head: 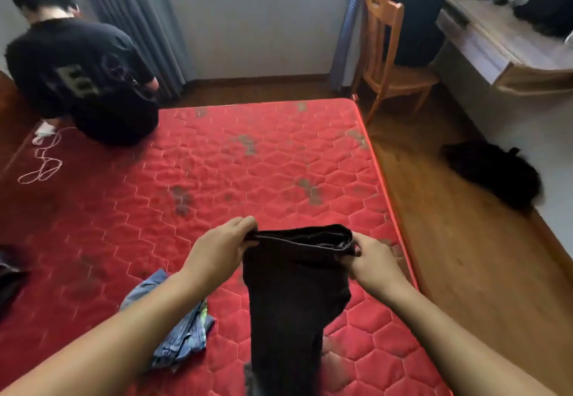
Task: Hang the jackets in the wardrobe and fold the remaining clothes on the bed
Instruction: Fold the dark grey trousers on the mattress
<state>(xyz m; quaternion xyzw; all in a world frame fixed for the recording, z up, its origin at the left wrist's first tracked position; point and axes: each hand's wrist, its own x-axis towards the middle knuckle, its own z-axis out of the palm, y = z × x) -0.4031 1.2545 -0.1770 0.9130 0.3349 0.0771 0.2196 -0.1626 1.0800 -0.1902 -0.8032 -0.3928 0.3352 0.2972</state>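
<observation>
Left hand (224, 247) and right hand (369, 261) each have their grip clamped on the top fold of dark black trousers (294, 296). The trousers hang above the red quilted bed (248, 172), beside crumpled blue denim jeans (179, 330).

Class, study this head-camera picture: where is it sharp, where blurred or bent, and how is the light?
Head view: the hands, left and right, gripping the dark garment are fairly sharp; the desk at the upper right is smeared; the mattress edges bow, as with a wide-angle lens; light is soft and even, without glare.
</observation>
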